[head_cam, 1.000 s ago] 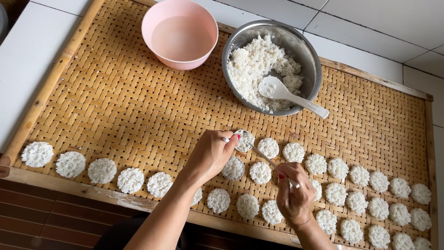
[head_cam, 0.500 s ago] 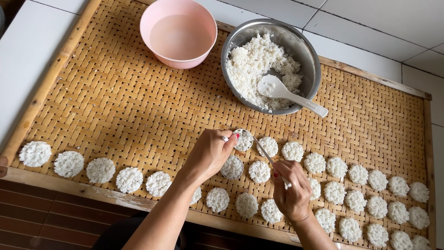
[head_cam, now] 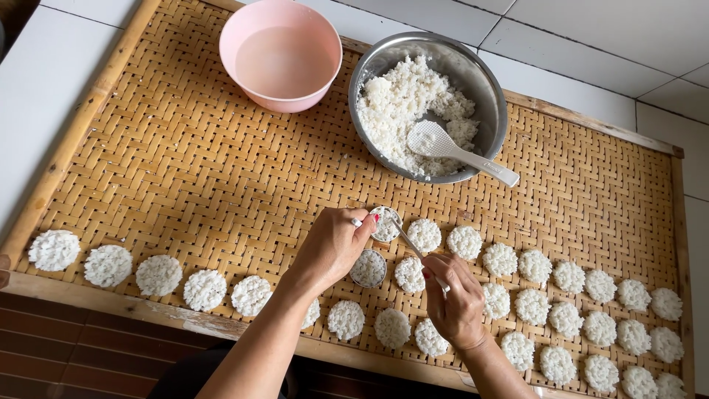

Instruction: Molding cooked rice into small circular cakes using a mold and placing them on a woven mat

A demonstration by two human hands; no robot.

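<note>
Left hand [head_cam: 332, 247] pinches a small metal ring mould [head_cam: 385, 224] on the woven bamboo tray [head_cam: 185, 162], mid-frame. Right hand [head_cam: 456, 299] grips a thin spoon [head_cam: 413, 247], tip in the mould. Second ring [head_cam: 368, 267] at 6 o'clock of it. Rice bowl [head_cam: 428, 103] with white paddle [head_cam: 458, 150] at 12, pink water bowl [head_cam: 281, 63] at 11. Rice discs [head_cam: 569, 310] in rows toward 4.

- A white tiled surface [head_cam: 591, 44] runs beneath and around the work, its large square tiles split by thin dark grout lines.
- More white surface [head_cam: 40, 81] shows at the left edge.
- Along the bottom, a dark reddish-brown tiled floor [head_cam: 66, 355] lies below the near edge.
- Soft, even daylight falls across the scene, casting only faint shadows.
</note>
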